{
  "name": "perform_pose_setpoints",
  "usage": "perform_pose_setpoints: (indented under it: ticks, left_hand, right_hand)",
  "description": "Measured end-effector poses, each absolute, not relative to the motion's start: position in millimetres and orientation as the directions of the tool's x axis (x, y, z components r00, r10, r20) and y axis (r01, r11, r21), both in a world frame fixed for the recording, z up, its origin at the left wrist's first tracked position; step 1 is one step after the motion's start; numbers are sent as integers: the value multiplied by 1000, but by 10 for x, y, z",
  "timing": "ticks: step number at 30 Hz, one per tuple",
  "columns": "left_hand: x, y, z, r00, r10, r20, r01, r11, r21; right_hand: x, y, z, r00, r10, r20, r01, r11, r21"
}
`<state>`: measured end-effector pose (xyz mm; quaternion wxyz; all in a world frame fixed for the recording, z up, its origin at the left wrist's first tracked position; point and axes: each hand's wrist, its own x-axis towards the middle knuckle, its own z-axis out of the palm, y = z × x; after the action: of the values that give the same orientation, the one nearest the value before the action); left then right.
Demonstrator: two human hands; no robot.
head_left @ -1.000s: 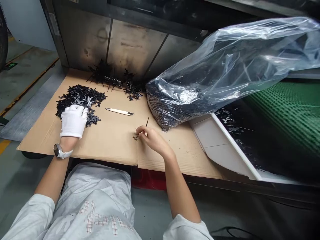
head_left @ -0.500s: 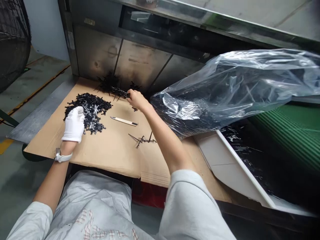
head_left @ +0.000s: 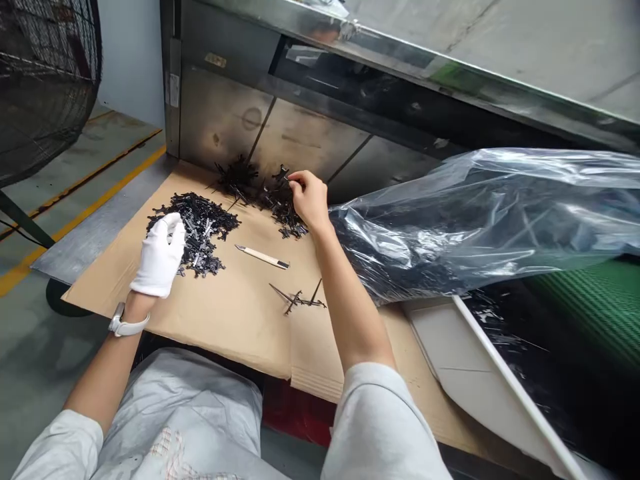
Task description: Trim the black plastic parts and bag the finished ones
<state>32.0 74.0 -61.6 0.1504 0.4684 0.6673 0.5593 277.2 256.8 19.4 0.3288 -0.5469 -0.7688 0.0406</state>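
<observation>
In a white glove, my left hand [head_left: 161, 257] is at the near left side of a heap of small black plastic parts [head_left: 200, 230]. Its fingers are curled together; what they hold, if anything, is hidden. My bare right hand [head_left: 313, 200] is farther back, thumb and forefinger pinched at a small black plastic part [head_left: 283, 175]. Below those fingertips lies a looser cluster of black parts [head_left: 286, 213]. A pale-handled craft knife [head_left: 263, 257] rests between the hands and closer to me. Thin black sprues [head_left: 297, 301] lie nearer still, beside my right forearm.
Cardboard [head_left: 225, 327] covers the worktop. Spiky black scraps [head_left: 239, 177] sit against the metal machine panel [head_left: 305, 137]. On the right, a clear plastic bag [head_left: 440, 233] of dark contents spreads beside a white-edged tray [head_left: 510, 373] and a green belt [head_left: 600, 300]. A large fan [head_left: 45, 87] stands left.
My right hand has moved off the spiky scraps to the right, and a cluster of black parts now lies beneath it. The view has shifted, while my left hand stays by the heap.
</observation>
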Motion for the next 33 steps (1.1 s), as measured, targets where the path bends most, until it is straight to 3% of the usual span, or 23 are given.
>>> perform_pose_setpoints:
  ticks: [4, 7, 10, 15, 18, 22, 25, 28, 30, 33]
  left_hand:
    - [547, 696, -504, -450, 832, 324, 412, -128, 902]
    - [782, 642, -432, -298, 924, 240, 395, -110, 912]
    - [964, 596, -422, -239, 956, 168, 439, -48, 897]
    - [1006, 557, -548, -359, 887, 289, 706, 56, 706]
    - [987, 547, -611, -355, 880, 316, 733, 52, 678]
    - [1023, 555, -593, -455, 862, 223, 441, 1, 897]
    - [1009, 588, -528, -446, 894, 43, 177, 41, 983]
    - [844, 649, -495, -466, 883, -50, 35, 75, 997]
    - [662, 697, -506, -557, 823, 114, 264, 45, 964]
    - [412, 763, -532, -432, 825, 365, 730, 81, 679]
  right_hand:
    - [2792, 1839, 202, -406, 841, 358, 530, 535, -658]
    - [2716, 1319, 150, -562, 786, 256, 413, 535, -737]
    - [2628, 1012, 76, -604, 770, 204, 431, 531, -730]
    - [2496, 617, -97, -409, 768, 493, 600, 633, -489]
    - [2368, 376, -225, -436, 737, 517, 551, 672, -494]
    - [2163, 315, -394, -194, 837, 511, 437, 540, -719]
    - [2074, 423, -494, -62, 952, 300, 170, 307, -936]
    - [2108, 517, -552, 40, 980, 197, 21, 196, -980]
    - [2192, 546, -563, 49, 957, 286, 119, 279, -953]
    - [2331, 553, -552, -178, 884, 433, 347, 468, -812]
